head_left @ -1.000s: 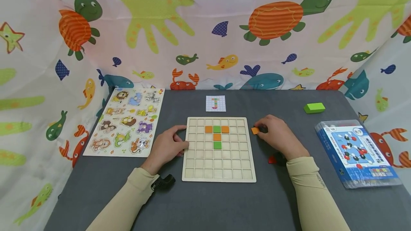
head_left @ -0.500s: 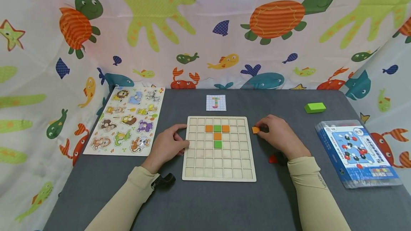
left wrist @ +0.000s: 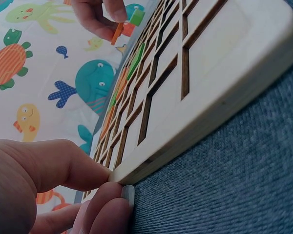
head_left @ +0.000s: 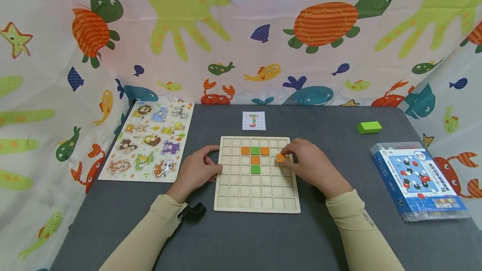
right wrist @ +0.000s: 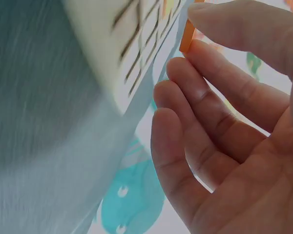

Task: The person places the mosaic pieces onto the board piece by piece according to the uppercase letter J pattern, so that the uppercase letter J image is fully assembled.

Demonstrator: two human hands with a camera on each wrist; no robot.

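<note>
A pale wooden grid board [head_left: 233, 195] lies on the dark table. Set in its cells are several orange and green square tiles, with a green tile [head_left: 255, 169] lowest in their T-shaped layout. My left hand [head_left: 196, 170] holds the board's left edge, thumb and fingertips right at the rim in the left wrist view. Between thumb and index finger, my right hand [head_left: 312, 164] pinches an orange square tile [head_left: 280, 158] above the board's right-hand columns. The tile [right wrist: 187, 36] is seen edge-on in the right wrist view, the other fingers loosely bent below it.
Behind the board lies a small pattern card [head_left: 254, 121] with a coloured T-like figure. An animal puzzle board [head_left: 150, 141] is at the left. A green block [head_left: 369, 127] and a blue boxed set [head_left: 419, 179] are on the right. A patterned cloth [head_left: 233, 32] hangs behind.
My right hand has moved left with the orange tile, from beside the board to over its right columns. The red piece near the right wrist is now hidden. My left hand stays put.
</note>
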